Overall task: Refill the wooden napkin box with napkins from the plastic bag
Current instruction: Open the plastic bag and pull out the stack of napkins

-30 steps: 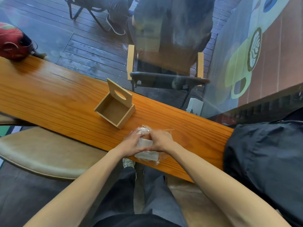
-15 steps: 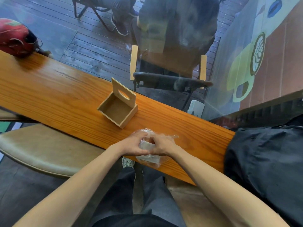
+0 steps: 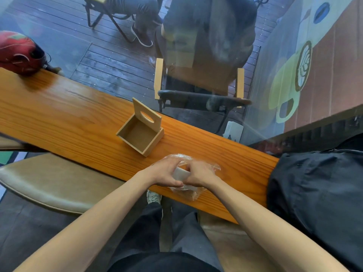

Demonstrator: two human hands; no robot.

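- Both hands are down on the bag (image 3: 193, 191) at the near edge of the counter (image 3: 59, 114), and it looks like they are working the napkins (image 3: 180, 173) out of the plastic.
- Left hand (image 3: 166, 173) is curled around the left end of the white stack, fingers closed on it through or past the film; I can't tell which.
- Right hand (image 3: 199, 175) is closed on the right end, pinching stack and plastic together.
- The stack lies roughly crosswise between the two hands, long axis left to right.
- The box (image 3: 140, 135) stands apart from the hands, up and to the left, lid (image 3: 146, 114) tipped upright at its far side, inside empty.
- So the carry goes forward and left, and the left hand sits nearer the box.
- The box is turned at an angle to the stack, so I'd expect a twist before the drop.
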